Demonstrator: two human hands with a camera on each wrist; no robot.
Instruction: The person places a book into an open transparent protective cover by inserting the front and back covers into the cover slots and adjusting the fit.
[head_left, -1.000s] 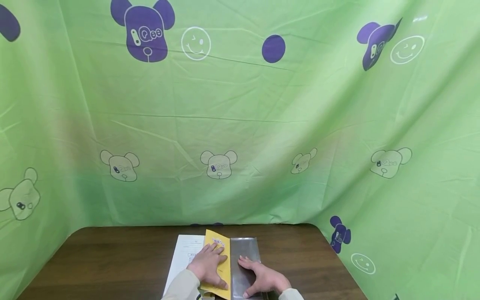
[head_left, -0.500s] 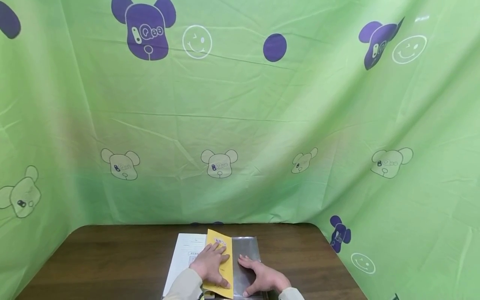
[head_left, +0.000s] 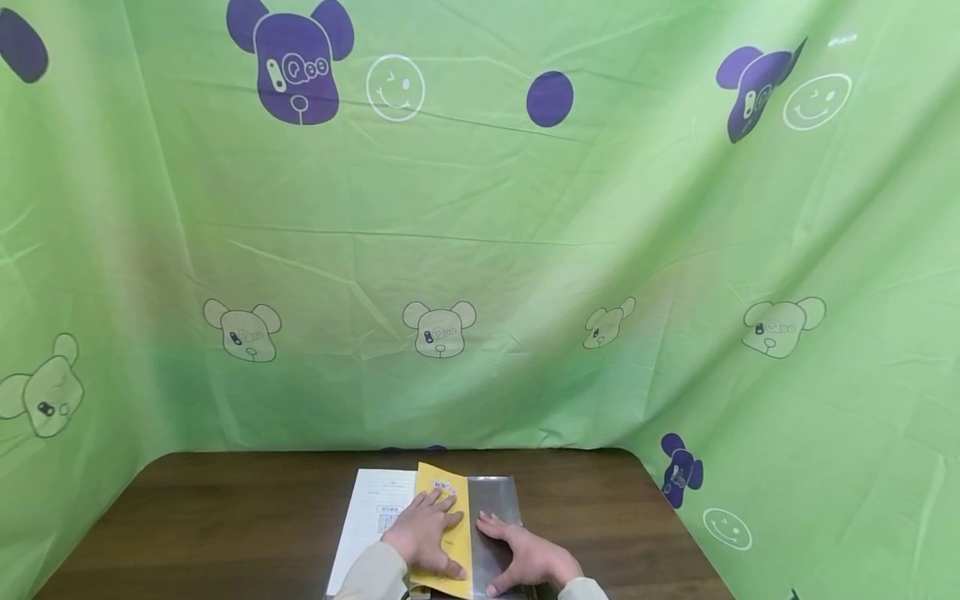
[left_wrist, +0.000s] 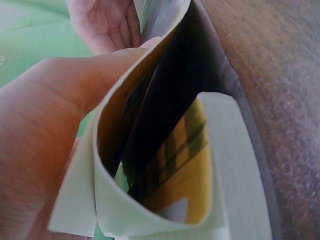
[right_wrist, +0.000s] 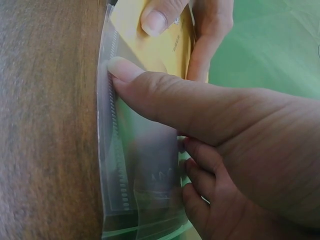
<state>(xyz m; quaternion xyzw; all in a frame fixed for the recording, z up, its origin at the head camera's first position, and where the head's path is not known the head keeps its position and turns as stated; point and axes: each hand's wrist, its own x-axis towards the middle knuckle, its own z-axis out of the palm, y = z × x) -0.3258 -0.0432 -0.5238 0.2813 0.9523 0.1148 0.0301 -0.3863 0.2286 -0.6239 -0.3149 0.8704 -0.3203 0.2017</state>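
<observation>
An open book lies on the table with white printed pages (head_left: pixel 367 508) at the left. Its yellow cover (head_left: pixel 433 473) is folded over toward the right, under my left hand (head_left: pixel 427 533), whose spread fingers and thumb press on it. To the right, a clear plastic book cover (head_left: pixel 491 493) reaches out from the yellow edge. My right hand (head_left: pixel 528 554) rests on that plastic with fingers and thumb apart. In the right wrist view the yellow cover's corner (right_wrist: pixel 131 30) lies beneath the plastic. From the left wrist, the bent cover (left_wrist: pixel 112 175) arches over a thick page block (left_wrist: pixel 235 145).
The brown wooden table (head_left: pixel 225 525) extends on both sides of the book. A green cloth (head_left: pixel 480 208) with bear prints hangs behind the table and along its sides.
My left hand and the yellow cover have slid slightly to the right, showing more of the white page. The right hand has stayed in place on the plastic.
</observation>
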